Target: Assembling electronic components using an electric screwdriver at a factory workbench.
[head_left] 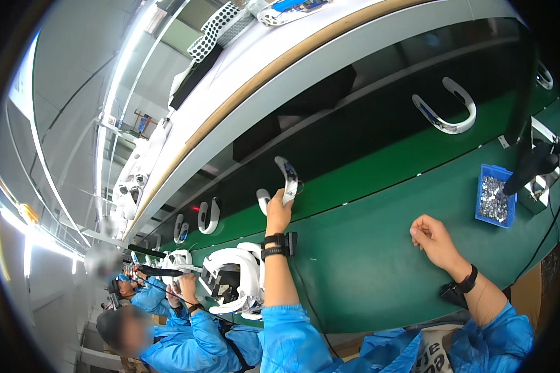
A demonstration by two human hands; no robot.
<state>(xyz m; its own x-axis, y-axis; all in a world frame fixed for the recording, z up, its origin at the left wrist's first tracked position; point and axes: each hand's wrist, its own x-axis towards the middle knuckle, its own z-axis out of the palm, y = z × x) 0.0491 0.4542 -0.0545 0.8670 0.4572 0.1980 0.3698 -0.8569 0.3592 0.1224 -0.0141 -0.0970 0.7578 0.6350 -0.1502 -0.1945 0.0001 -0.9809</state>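
Note:
My left hand (pixel 279 216) reaches far over the bench, its fingers closed on a white U-shaped device (pixel 289 180) with dark electronics showing along one arm. A second rounded white end (pixel 262 198) shows just left of the fingers and looks like the other arm of the same piece; the hand hides the bend between. Over the green mat (pixel 367 248) my right hand (pixel 437 241) is loosely curled, with nothing visible in its fingers. Nearest to it, on the right, is a blue bin (pixel 495 196) of small metallic parts.
More U-shaped devices lie along the far green strip, one (pixel 457 115) at the right, another (pixel 209 216) at the left. White housings (pixel 242 280) are stacked left of my forearm. A co-worker (pixel 193 342) in blue works at the left. A raised white shelf (pixel 280 43) runs beyond the strip.

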